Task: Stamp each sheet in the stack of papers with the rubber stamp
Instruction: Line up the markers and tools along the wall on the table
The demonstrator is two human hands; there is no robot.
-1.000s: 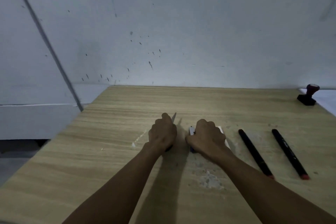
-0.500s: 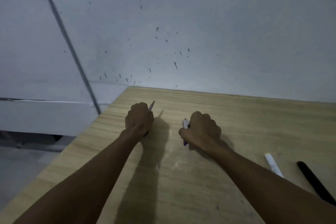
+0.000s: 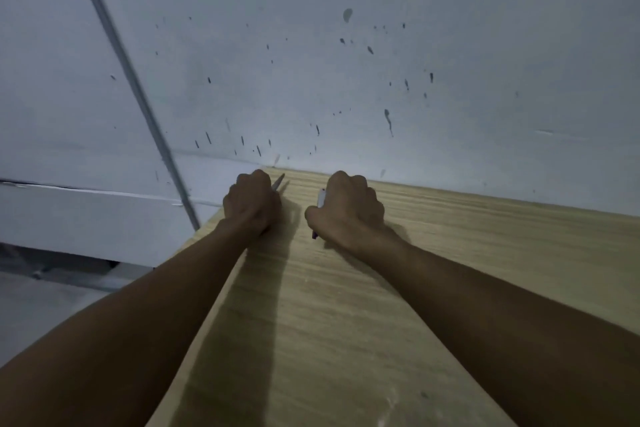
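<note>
Both hands have travelled toward the far left corner of the table (image 3: 433,288) while the view swung left with them, so the two black markers, the white strip and the rubber stamp that lay off to the right a second ago have dropped out of sight. Now the left hand (image 3: 251,206) is curled into a fist round a thin grey pointed thing (image 3: 278,181), whose tip sticks out past the knuckles toward the speckled wall (image 3: 346,62); what it is cannot be told. Beside it, a little apart, the right hand (image 3: 346,210) is likewise curled round a white pen-like thing (image 3: 321,198), with a dark purplish end showing below the palm. Each fist sits low on or just over the wood near the back edge. Neither the rubber stamp nor any stack of papers is visible at this moment, so they lie somewhere outside the view, the stamp last seen at the far right of the table. By my judgement no stamping is under way; the hands appear busy carrying small items aside, and both would need to let go and reach back right before a sheet could be stamped.
</note>
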